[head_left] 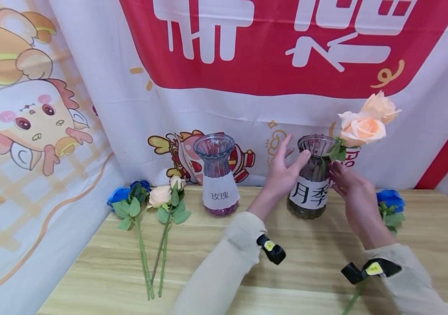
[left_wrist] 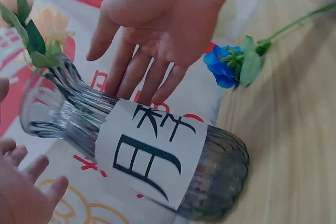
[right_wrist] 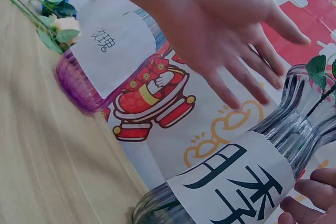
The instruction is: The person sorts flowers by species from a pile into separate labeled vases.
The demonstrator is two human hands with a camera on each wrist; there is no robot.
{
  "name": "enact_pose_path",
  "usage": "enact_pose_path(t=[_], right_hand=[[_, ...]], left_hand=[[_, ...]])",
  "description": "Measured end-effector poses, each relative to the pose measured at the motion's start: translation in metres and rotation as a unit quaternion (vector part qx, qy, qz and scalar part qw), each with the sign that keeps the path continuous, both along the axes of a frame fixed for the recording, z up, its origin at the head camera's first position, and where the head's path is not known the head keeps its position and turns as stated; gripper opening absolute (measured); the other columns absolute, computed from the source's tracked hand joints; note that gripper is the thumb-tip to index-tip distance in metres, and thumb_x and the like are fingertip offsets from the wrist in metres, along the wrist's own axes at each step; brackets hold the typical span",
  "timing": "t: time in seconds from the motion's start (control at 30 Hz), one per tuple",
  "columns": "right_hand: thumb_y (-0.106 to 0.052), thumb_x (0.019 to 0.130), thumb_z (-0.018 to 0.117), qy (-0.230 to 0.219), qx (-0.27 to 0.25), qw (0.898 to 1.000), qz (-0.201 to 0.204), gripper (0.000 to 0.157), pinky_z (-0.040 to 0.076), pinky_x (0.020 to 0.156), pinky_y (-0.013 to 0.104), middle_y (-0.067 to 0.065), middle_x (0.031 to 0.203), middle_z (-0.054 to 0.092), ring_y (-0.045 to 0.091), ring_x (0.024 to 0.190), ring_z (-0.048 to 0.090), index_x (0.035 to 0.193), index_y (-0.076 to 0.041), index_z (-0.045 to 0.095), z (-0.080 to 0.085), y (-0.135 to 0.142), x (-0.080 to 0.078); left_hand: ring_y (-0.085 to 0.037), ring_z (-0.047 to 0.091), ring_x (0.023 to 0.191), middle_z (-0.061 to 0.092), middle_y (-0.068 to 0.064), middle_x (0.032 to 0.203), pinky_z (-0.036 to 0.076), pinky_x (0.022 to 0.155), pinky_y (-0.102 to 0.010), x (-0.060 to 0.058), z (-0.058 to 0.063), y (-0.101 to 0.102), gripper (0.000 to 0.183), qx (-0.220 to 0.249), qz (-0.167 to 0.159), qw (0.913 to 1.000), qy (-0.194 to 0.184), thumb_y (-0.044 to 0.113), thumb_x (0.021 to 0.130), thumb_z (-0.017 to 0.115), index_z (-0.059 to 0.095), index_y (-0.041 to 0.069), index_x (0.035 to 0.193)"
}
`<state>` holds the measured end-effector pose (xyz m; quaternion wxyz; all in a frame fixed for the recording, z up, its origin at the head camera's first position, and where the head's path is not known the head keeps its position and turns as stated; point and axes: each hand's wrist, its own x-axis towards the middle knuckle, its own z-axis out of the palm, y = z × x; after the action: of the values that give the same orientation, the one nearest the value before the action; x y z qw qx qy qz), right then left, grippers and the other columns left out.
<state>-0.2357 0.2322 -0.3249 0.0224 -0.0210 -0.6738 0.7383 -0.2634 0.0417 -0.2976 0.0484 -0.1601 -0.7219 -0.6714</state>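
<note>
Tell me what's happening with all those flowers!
A person has two peach roses standing in the dark glass vase. Their left hand and right hand are open on either side of it, and neither is gripping it. The purple-bottomed vase next to it has no flowers in it. Some blue flowers and pale peach flowers lie on the left of the table, and another blue flower lies on the right.
</note>
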Motion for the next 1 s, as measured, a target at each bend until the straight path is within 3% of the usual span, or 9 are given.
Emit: enact_pose_path(t=[0.17,0.37,0.5,0.63,0.77,1.0], right_hand=[[-0.049,0.114,0.039,0.014,-0.025,1.000,-0.003,0.066,0.021,0.136,0.043,0.006,0.177,0.022,0.026,0.165,0.024,0.168,-0.015,0.023,-0.002,-0.001,0.000],[-0.048,0.114,0.039,0.020,-0.024,1.000,-0.001,0.066,0.021,0.136,0.044,0.007,0.176,0.022,0.026,0.164,0.025,0.168,-0.014,0.023,-0.003,-0.002,-0.001],[-0.048,0.114,0.037,0.022,-0.010,1.000,0.004,0.066,0.022,0.136,0.046,0.008,0.176,0.022,0.028,0.164,0.025,0.168,-0.013,0.023,-0.004,-0.002,-0.002],[-0.046,0.114,0.039,0.025,-0.026,0.999,0.003,0.065,0.022,0.135,0.045,0.009,0.176,0.023,0.028,0.164,0.025,0.168,-0.012,0.025,-0.005,-0.003,-0.003],[-0.047,0.114,0.041,0.025,-0.027,0.999,0.002,0.066,0.022,0.136,0.045,0.009,0.176,0.024,0.027,0.164,0.026,0.168,-0.012,0.026,-0.005,-0.004,-0.003],[-0.046,0.115,0.036,0.014,-0.005,1.000,0.000,0.064,0.022,0.136,0.047,0.007,0.177,0.023,0.027,0.164,0.025,0.168,-0.013,0.024,-0.005,-0.003,-0.003]], left_hand=[[-0.014,0.053,0.145,0.053,0.017,0.158,0.048,0.119,-0.043,0.026,-0.001,-0.032,0.061,-0.005,0.050,0.9979,0.042,0.043,0.102,0.068,0.045,0.037,0.158],[-0.013,0.064,0.131,0.068,0.010,0.144,0.056,0.107,-0.041,0.059,-0.007,-0.079,0.046,0.010,0.099,0.9922,0.074,0.030,0.103,0.068,0.059,0.026,0.148],[-0.018,0.071,0.117,0.073,0.003,0.135,0.063,0.095,-0.035,0.079,-0.019,-0.112,0.037,0.026,0.132,0.9902,0.039,0.024,0.103,0.070,0.066,0.021,0.140],[-0.022,0.072,0.114,0.072,-0.003,0.135,0.064,0.089,-0.027,0.094,-0.029,-0.145,0.036,0.012,0.174,0.9846,0.015,0.020,0.101,0.072,0.067,0.015,0.137],[-0.019,0.069,0.124,0.071,-0.004,0.138,0.058,0.096,-0.020,0.106,-0.038,-0.181,0.038,-0.041,0.225,0.9735,0.002,0.019,0.100,0.074,0.067,0.013,0.137],[-0.029,0.072,0.120,0.072,-0.007,0.139,0.059,0.085,-0.014,0.118,-0.059,-0.242,0.044,-0.138,0.284,0.9462,-0.069,0.027,0.098,0.078,0.065,0.019,0.140]])
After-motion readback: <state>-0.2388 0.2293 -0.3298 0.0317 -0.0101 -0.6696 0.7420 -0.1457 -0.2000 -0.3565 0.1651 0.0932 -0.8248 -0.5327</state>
